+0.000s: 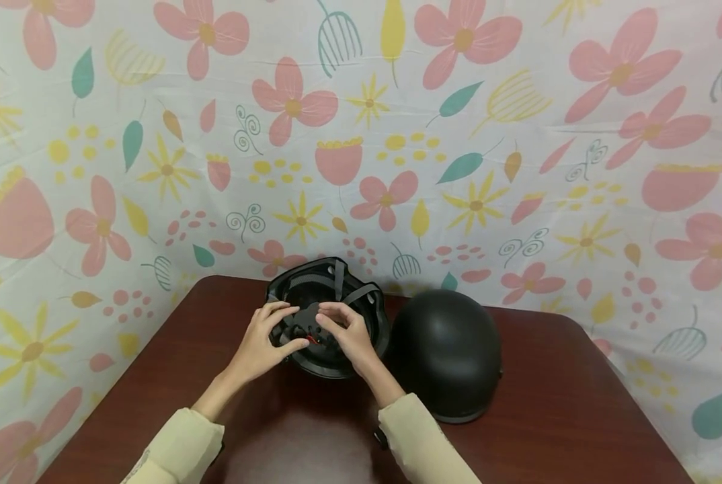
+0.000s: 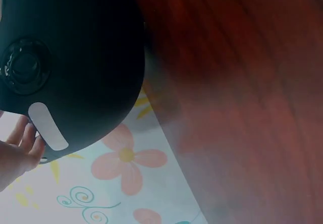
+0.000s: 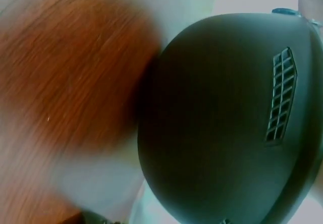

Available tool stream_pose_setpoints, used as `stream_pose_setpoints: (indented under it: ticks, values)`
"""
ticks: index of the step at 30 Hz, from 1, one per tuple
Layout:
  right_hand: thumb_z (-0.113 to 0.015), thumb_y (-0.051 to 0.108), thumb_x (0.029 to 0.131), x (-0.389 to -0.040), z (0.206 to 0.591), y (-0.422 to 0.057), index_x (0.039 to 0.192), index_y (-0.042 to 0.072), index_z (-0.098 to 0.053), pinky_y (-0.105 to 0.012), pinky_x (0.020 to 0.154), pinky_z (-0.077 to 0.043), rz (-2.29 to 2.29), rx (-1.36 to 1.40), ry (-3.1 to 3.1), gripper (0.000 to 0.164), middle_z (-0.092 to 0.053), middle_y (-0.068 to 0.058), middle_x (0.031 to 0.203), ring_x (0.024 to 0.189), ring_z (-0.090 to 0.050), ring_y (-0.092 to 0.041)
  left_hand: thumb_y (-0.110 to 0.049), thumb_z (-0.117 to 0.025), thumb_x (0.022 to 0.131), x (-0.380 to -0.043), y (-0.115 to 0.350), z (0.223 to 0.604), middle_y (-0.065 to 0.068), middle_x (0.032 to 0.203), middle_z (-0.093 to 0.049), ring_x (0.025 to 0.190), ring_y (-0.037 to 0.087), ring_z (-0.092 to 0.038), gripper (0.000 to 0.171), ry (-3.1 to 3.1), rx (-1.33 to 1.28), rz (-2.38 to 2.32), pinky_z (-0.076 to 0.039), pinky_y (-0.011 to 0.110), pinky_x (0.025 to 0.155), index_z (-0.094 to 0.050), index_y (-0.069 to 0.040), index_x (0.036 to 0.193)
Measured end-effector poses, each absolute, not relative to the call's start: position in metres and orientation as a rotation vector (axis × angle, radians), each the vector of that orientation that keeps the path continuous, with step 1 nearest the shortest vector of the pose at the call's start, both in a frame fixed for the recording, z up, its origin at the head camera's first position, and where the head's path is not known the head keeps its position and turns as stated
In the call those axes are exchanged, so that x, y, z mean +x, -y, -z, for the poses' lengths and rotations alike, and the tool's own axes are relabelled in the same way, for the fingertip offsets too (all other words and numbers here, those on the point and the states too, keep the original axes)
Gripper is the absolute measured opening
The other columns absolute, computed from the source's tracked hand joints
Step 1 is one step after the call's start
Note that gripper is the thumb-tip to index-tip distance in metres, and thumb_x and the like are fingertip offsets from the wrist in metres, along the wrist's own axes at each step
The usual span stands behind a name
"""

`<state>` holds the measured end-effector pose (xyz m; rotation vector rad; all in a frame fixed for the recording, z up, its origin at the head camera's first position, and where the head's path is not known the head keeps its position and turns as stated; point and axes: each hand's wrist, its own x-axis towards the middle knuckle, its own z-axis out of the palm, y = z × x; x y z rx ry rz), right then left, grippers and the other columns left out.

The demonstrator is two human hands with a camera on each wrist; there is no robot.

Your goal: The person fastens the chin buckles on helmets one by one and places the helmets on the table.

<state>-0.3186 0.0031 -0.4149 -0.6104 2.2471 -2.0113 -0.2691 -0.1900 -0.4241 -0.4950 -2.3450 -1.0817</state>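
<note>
A black helmet [image 1: 378,336] lies with its opening up on the table, grey straps [image 1: 339,279] crossing its rim. Over that opening, my left hand [image 1: 263,339] and right hand [image 1: 350,334] face each other. Their fingertips grip the edges of a dark grey pad [image 1: 305,321] inside the shell. A small red piece [image 1: 312,339] shows just below the pad. In the left wrist view, fingers [image 2: 22,151] reach behind the rim of a black helmet [image 2: 96,72] with a round knob. The right wrist view has a black shell [image 3: 217,113] with a mesh vent [image 3: 281,98].
A second black helmet [image 1: 448,353] stands dome up, close to the right of the upturned one. Both rest on a dark red-brown wooden table [image 1: 554,396]. Behind the table hangs a flower-patterned cloth [image 1: 361,222].
</note>
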Motion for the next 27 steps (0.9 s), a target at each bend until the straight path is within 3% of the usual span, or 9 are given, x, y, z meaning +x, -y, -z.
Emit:
stream_pose_setpoints:
  ticks: [4,9,15,19,22,27]
  values:
    - [-0.064,0.021,0.095,-0.320,0.414,-0.009,0.131,0.004,-0.057,-0.043,0.103,-0.047,2.039,-0.598,-2.276,0.040,-0.064,-0.018,0.125,0.118,-0.058,-0.031,-0.020,-0.084,0.075,-0.265,0.190,0.430,0.021,0.134,-0.051,0.123,0.039,-0.043,0.061,2.343,-0.493,1.084,-0.043,0.062,0.094,-0.061,-0.008,0.130]
    - [-0.065,0.019,0.095,-0.323,0.414,-0.017,0.130,0.005,-0.058,-0.046,0.103,-0.045,2.075,-0.592,-2.321,0.039,-0.064,-0.019,0.123,0.115,-0.060,-0.029,-0.019,-0.085,0.073,-0.267,0.192,0.433,0.021,0.132,-0.053,0.124,0.038,-0.044,0.060,2.321,-0.495,1.105,-0.043,0.062,0.094,-0.063,-0.007,0.127]
    - [-0.067,0.011,0.093,-0.332,0.410,-0.026,0.121,-0.001,-0.063,-0.036,0.098,-0.050,2.226,-0.541,-2.406,0.032,-0.066,-0.022,0.116,0.107,-0.063,-0.028,-0.015,-0.085,0.073,-0.270,0.201,0.435,0.018,0.122,-0.061,0.116,0.035,-0.053,0.044,2.241,-0.445,1.036,-0.047,0.057,0.090,-0.071,-0.005,0.113]
    - [-0.067,0.007,0.091,-0.337,0.408,-0.035,0.112,0.001,-0.068,-0.033,0.088,-0.052,2.269,-0.425,-2.682,0.021,-0.070,-0.017,0.108,0.099,-0.064,-0.028,-0.010,-0.084,0.074,-0.270,0.210,0.437,0.020,0.115,-0.063,0.107,0.035,-0.057,0.034,2.184,-0.367,0.996,-0.047,0.056,0.088,-0.073,-0.001,0.105]
    - [-0.067,0.007,0.090,-0.338,0.409,-0.043,0.116,0.005,-0.067,-0.038,0.087,-0.048,2.181,-0.301,-2.869,0.025,-0.064,-0.015,0.115,0.099,-0.057,-0.029,-0.008,-0.082,0.076,-0.269,0.216,0.439,0.021,0.114,-0.063,0.104,0.034,-0.059,0.034,2.189,-0.324,1.001,-0.048,0.054,0.087,-0.072,0.000,0.107]
    - [-0.066,0.010,0.091,-0.338,0.418,-0.052,0.122,0.010,-0.065,-0.044,0.091,-0.047,1.986,-0.184,-2.905,0.031,-0.054,-0.014,0.125,0.104,-0.055,-0.030,-0.009,-0.080,0.079,-0.268,0.220,0.443,0.016,0.118,-0.063,0.088,0.022,-0.057,0.040,2.234,-0.305,1.026,-0.050,0.040,0.072,-0.069,-0.002,0.116]
